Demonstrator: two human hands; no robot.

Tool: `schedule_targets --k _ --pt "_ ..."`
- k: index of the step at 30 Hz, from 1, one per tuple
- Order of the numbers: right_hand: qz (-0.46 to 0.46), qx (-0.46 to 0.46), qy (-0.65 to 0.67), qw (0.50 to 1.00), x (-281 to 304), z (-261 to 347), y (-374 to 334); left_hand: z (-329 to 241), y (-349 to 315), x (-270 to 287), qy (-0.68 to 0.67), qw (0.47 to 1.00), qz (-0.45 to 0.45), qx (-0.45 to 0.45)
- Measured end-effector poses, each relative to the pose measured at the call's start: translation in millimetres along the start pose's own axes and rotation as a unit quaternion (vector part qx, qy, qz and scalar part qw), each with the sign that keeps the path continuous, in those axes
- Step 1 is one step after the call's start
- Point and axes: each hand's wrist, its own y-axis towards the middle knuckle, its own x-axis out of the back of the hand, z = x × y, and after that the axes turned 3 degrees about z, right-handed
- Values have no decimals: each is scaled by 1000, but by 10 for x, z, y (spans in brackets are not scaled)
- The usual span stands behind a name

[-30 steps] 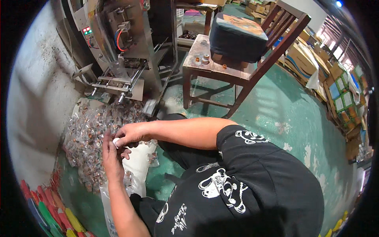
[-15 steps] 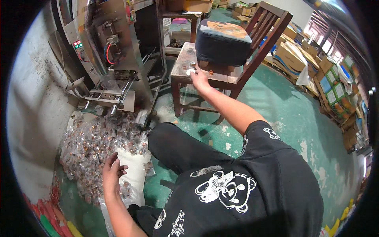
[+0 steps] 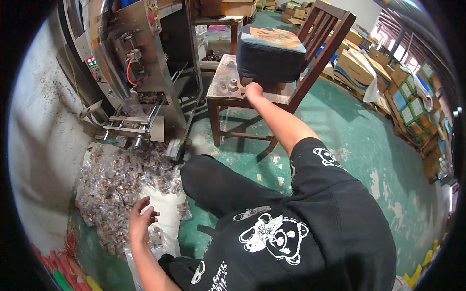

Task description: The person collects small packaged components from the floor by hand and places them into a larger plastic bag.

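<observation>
My right hand (image 3: 253, 91) reaches to the front of the wooden chair's seat (image 3: 217, 81), beside a dark padded cushion (image 3: 269, 63). Its fingers are closed together, and whatever they hold is hidden. Just left of it stand a small grey cylindrical piece (image 3: 233, 83) and a smaller brownish ring-like piece (image 3: 223, 87). My left hand (image 3: 141, 224) hovers over a white sack (image 3: 167, 208), its fingers bent and apart with nothing in them. Next to it lies a heap of small clear plastic packets (image 3: 114, 194) with brownish pieces inside.
A metal packaging machine (image 3: 145, 58) with crossbars (image 3: 127, 127) stands above the packet heap. Stacked cartons (image 3: 357, 70) line the right side. Red, green and yellow strips (image 3: 58, 266) lie at lower left. A table with boxes (image 3: 218, 20) stands behind the chair.
My right hand has shifted right along the seat, covering where a small orange piece was. The white disc by its fingers no longer shows. My left hand stays nearly in place.
</observation>
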Motion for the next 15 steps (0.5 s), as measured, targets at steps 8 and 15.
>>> schedule_targets --k 8,15 --pt "-100 49 54 992 -91 37 -198 14 42 -23 -1 1000 13 1" --pt "-129 25 108 985 255 -111 -318 44 -55 92 -9 1000 -16 7"
